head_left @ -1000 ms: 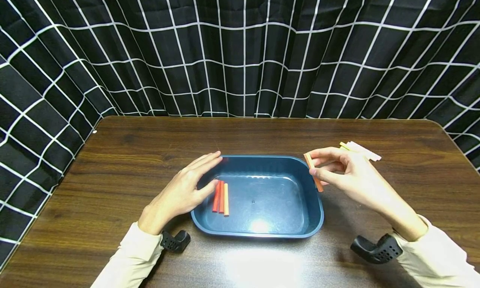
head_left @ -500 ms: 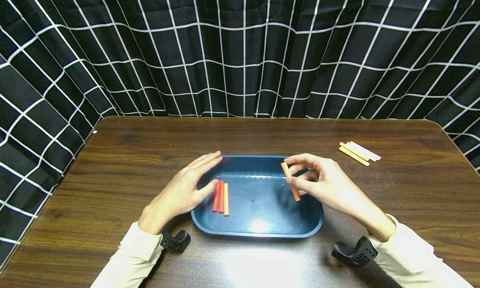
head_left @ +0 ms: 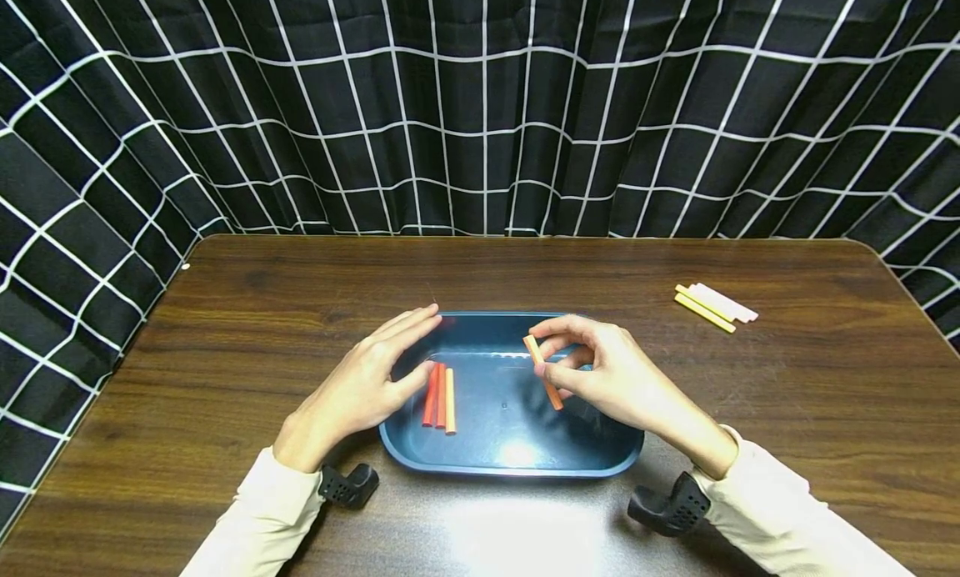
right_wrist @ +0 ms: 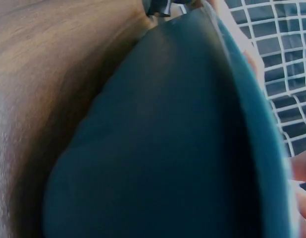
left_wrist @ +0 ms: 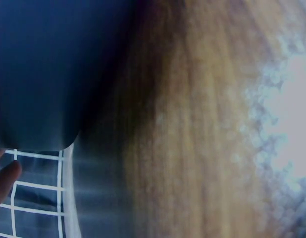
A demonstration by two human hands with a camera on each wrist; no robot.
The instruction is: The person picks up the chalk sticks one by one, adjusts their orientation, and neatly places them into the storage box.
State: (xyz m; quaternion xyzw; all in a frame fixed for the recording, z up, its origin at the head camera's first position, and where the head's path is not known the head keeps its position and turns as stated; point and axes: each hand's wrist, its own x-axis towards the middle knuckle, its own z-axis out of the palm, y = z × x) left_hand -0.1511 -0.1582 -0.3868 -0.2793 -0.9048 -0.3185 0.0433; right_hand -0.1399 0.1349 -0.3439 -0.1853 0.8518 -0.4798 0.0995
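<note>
A shallow blue plastic bin [head_left: 510, 474] sits in front of me on the table. Over its right half, my right hand [head_left: 600, 368] pinches a slim orange stick [head_left: 544, 373] between thumb and fingers, above the bin's floor. The stick leans, its far end to the left. My left hand [head_left: 363, 385] lies at the bin's left end with fingers extended along the rim and the thumb reaching inside. Near that thumb a red stick [head_left: 430, 398], a red-orange stick [head_left: 440, 398] and a light orange stick [head_left: 450, 403] lie side by side in the bin.
Yellow sticks [head_left: 705, 313] and pale pink sticks [head_left: 723, 301] lie together on the wooden table [head_left: 810, 377], right of the bin. A black curtain [head_left: 480, 102] with white grid lines hangs behind the table. The wrist views mostly show the bin's outer wall [right_wrist: 158, 129].
My right hand has carried the orange stick leftward from the bin's right rim to over its interior, uncovering the yellow and pink sticks. The left hand stays in place.
</note>
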